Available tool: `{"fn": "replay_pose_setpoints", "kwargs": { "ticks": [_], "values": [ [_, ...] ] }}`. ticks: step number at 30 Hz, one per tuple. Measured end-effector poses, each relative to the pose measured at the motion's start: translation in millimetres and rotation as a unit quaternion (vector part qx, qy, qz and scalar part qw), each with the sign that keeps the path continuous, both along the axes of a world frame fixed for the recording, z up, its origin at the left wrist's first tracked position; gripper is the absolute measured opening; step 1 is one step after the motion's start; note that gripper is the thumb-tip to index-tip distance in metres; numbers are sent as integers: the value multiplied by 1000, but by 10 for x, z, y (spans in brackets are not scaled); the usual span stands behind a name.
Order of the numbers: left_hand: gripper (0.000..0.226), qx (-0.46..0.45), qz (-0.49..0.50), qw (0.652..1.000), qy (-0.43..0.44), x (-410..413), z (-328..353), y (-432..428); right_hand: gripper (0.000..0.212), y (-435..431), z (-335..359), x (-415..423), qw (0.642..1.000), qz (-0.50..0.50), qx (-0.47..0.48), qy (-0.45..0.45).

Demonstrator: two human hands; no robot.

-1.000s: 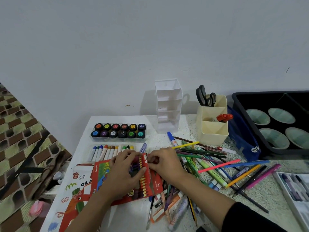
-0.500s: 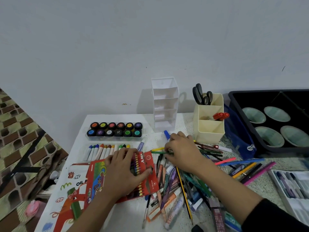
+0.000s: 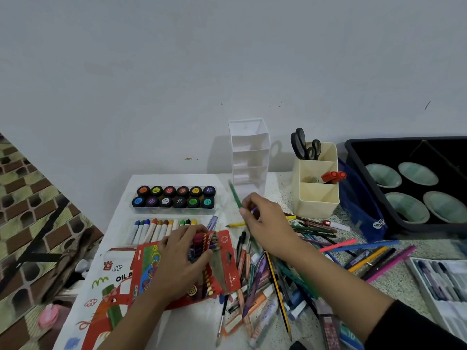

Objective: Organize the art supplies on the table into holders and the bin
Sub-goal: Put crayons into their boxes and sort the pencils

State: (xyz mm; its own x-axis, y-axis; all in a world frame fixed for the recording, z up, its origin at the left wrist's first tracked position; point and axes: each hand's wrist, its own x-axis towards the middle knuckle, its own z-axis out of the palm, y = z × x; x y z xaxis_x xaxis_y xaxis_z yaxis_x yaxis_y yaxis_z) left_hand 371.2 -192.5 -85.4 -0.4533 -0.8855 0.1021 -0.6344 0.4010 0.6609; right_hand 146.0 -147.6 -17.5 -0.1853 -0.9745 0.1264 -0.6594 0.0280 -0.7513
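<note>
Head view only. My right hand (image 3: 267,223) pinches a green pencil (image 3: 235,194), thumb and fingers closed on its shaft. The pencil tilts up over the loose pen pile (image 3: 265,274), near the white holder (image 3: 249,157). My left hand (image 3: 184,256) holds the red pencil box (image 3: 227,261), fingers curled over the pencils inside. I judge the step as sorting pencils, early in the task. Next I'd line the pencil up with the box row or the cream holder (image 3: 316,198).

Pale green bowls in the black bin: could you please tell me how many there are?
4. All sit in the black bin: back-left bowl, back-right bowl, front-left bowl, front-right bowl. The bin runs off frame, so more may be hidden.
</note>
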Motion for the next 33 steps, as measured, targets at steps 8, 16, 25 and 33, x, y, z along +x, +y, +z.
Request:
{"fn": "replay_pose_setpoints", "kwargs": {
  "ticks": [8, 16, 25, 33],
  "values": [
    [37, 17, -10, 1000, 6, 30, 18, -19, 26, -20, -83, 77, 911, -45, 89, -400],
    [45, 22, -17, 1000, 14, 41, 94, 2, 19, 108, -142, 20, 836, -75, 93, -536],
    [47, 30, -21, 999, 16, 48, 125, -3, 16, 253, -135, -153, 894, 71, 170, -408],
    [46, 21, -33, 999, 17, 46, 111, -6, 14, 117, -292, 131, 961, 181, -4, 210]
  ]
}}
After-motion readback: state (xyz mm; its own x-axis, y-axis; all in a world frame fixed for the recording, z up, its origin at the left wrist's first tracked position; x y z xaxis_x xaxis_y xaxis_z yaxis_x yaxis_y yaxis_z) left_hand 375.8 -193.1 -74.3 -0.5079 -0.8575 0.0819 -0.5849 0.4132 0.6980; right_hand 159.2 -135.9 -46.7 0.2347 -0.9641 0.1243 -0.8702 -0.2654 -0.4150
